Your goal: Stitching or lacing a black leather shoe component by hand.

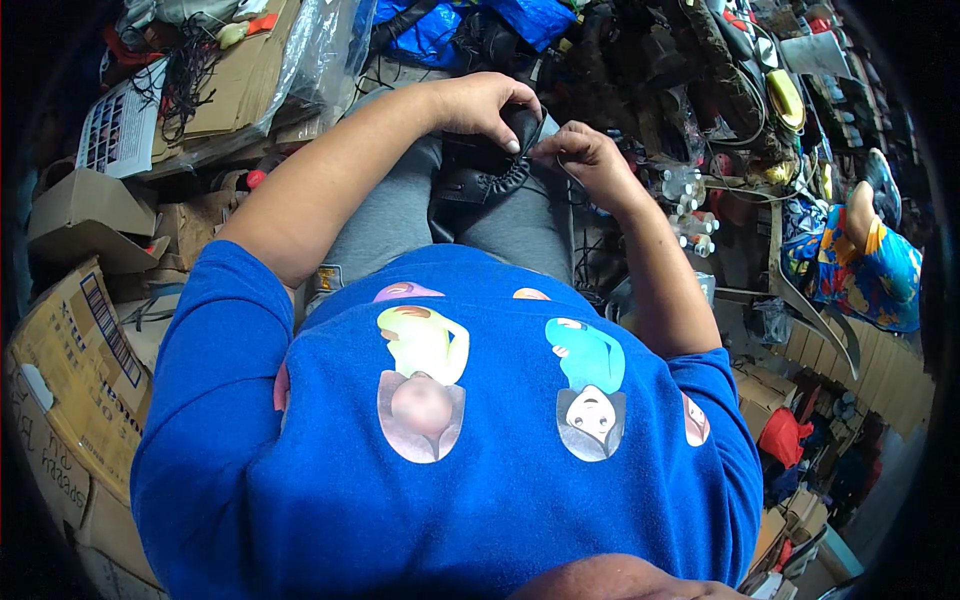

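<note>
Well, this is a crowded room, and at the far left of the frame we find one open cardboard box [90, 215] and, below it, one flattened printed carton [85, 365]. Up in the upper left, one printed sheet [120, 120] lies beside brown cardboard [225, 95], with one tangle of dark cords [190, 100] on top and clear plastic [320, 65] along its right side.

Toward the middle, we see one lap in grey trousers [375, 225] serving as the work surface, above one blue shirt [500, 480] printed with cartoon figures. One black leather piece [475, 188] with a gathered edge lies over the lap, at the upper centre. Two hands meet at it: the left hand [475, 105] is clamped on its upper part, thumb against fingers, while the right hand [590, 165] has its fingertips together at the right edge; whether they pinch leather or something thin, we cannot tell.

Right of the hands we make out several small clear bottles [690, 210], too jumbled to count, and in the upper right one yellow shoe [785, 98]. At the far right we see one other person's bright patterned clothing [885, 280], above slatted flooring [880, 380], and, lower right, one red cloth [785, 437].
</note>
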Motion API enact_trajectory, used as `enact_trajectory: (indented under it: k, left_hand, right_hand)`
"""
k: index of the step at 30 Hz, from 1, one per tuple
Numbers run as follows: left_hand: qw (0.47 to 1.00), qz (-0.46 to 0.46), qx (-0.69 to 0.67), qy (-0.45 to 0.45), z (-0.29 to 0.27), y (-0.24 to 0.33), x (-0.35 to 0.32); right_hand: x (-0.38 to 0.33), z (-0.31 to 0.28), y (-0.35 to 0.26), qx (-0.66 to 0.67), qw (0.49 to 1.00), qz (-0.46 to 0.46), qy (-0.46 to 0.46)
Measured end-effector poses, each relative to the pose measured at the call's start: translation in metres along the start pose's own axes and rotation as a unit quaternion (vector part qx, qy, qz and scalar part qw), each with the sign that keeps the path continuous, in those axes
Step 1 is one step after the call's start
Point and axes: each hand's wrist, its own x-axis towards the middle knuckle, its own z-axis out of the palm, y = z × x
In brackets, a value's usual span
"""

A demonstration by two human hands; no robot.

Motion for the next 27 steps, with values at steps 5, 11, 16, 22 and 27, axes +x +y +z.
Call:
enact_trajectory:
  k: [5,11,16,22,27]
  left_hand:
    - [0.969,0.049,0.144,0.194,0.012,-0.005,-0.023]
    - [0.959,-0.035,0.179,0.219,0.034,0.034,-0.094]
    - [0.940,-0.015,0.292,0.176,0.061,0.034,-0.091]
    - [0.959,-0.004,0.257,0.118,0.053,0.012,-0.086]
    - [0.957,0.007,0.271,0.103,0.047,0.012,-0.089]
  right_hand:
    - [-0.023,-0.008,-0.004,0.065,0.995,0.075,-0.009]
    - [-0.096,-0.094,0.068,-0.171,0.947,0.273,-0.010]
    - [-0.002,-0.045,-0.032,0.008,0.998,0.063,0.018]
    - [0.043,-0.006,-0.024,-0.158,0.982,0.091,-0.043]
    - [0.030,0.023,-0.013,-0.144,0.982,0.038,0.116]
